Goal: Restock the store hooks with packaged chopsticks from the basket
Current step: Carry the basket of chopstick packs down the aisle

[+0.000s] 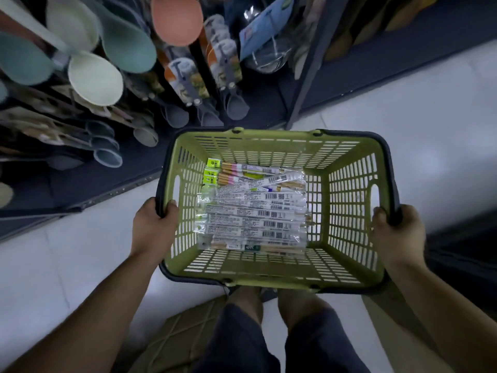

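Note:
A green slotted basket [347,211] with a dark rim hangs in front of me above the floor. Several packaged chopsticks [252,208] in clear wrappers lie flat on its bottom, side by side, barcodes up. My left hand [153,224] grips the basket's left rim, thumb inside the wall. My right hand [395,232] grips the right rim the same way. The store hooks themselves are hidden among the hanging goods at the upper left.
A dark shelf unit fills the upper left, hung with pastel ladles [94,76], packaged spoons [185,79] and grey spatulas [107,154]. A grey upright post [309,76] stands behind the basket. A pale tiled floor [403,117] spreads to the right. My legs are below the basket.

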